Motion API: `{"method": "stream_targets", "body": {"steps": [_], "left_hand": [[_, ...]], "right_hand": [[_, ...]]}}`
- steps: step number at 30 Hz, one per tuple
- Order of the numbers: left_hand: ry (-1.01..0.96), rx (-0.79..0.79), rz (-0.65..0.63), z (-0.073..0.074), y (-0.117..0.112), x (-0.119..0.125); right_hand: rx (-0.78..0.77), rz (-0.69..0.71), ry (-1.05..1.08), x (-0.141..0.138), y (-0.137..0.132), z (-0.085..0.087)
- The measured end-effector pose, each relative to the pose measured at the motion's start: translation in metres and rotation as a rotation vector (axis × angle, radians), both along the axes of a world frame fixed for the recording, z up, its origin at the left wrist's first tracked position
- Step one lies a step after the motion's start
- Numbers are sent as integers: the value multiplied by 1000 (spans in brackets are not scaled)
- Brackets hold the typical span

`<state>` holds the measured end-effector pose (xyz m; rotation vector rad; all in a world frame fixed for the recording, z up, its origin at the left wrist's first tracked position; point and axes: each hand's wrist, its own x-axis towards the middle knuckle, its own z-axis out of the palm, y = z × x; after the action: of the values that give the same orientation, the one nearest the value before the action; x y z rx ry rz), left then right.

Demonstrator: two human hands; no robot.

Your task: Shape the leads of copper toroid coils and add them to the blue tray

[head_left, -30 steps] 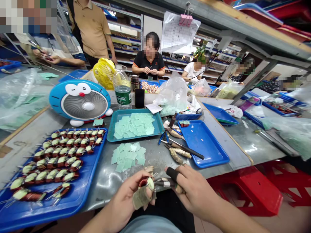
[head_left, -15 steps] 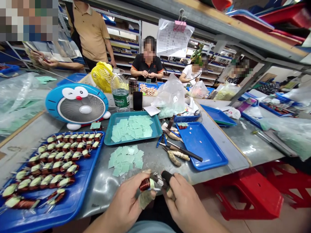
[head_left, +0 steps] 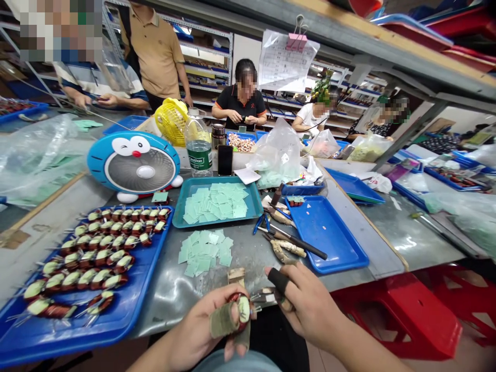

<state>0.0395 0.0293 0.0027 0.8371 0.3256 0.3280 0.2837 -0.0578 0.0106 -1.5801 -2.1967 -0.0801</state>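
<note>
Clock bearings are taken from the held coil, with 12 pointed away from the wearer. The wire-wound coil [head_left: 244, 308], pale on its end face, is grasped in the left hand [head_left: 207, 318], pinched between thumb and fingers; the thumb is wrapped in tape [head_left: 223, 321]. The coil is held low, by the near edge of the metal table [head_left: 160, 294]. Towards 3 o'clock, pliers [head_left: 267, 293] are clasped in the right hand [head_left: 310, 302], on which a black finger sleeve [head_left: 278, 280] is worn. The pliers' nose is pointed toward the coil; whether a lead is touched by it cannot be told.

At 9 o'clock, rows of finished-looking coils [head_left: 104, 241] are set out in a blue tray [head_left: 110, 320], bare leads exposed. Between 10 and 11, a loose pile of pale green squares [head_left: 205, 252] is spread on the metal; more squares are heaped in a teal tray [head_left: 254, 200] at 11. Hand tools [head_left: 289, 248] are laid together at 1. At 2, a second blue tray [head_left: 329, 240] is placed, one small coil with a green square [head_left: 295, 200] being kept in its far corner. Beyond, between 10 and 11, a blue cartoon-faced fan [head_left: 134, 165] is stood. At 12, a small item is handled by a co-worker in a black shirt [head_left: 239, 107].
</note>
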Motion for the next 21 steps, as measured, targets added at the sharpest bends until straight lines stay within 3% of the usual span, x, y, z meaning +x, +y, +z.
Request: {"method": "stream_targets", "body": {"steps": [3,5,9,12,15,21], "left_hand": [[-11,50,32,-2,-3,3],[19,159,92,-5,-4,4],[215,368,301,-11,-4,4],[277,372,375,-12,-4,3],[213,318,426,-8,-6,4],[125,218,396,-7,-12,5]], "right_hand": [[51,-39,-1,-4,0,-8],[1,-105,85,-10,-6,-21],[-231,-292,461,-26,-25,-54],[-453,-288,584,-36,-38,-66],[-495,-284,539,-40,-42,-62],[-330,-251,438,-40,-31,-39]]}}
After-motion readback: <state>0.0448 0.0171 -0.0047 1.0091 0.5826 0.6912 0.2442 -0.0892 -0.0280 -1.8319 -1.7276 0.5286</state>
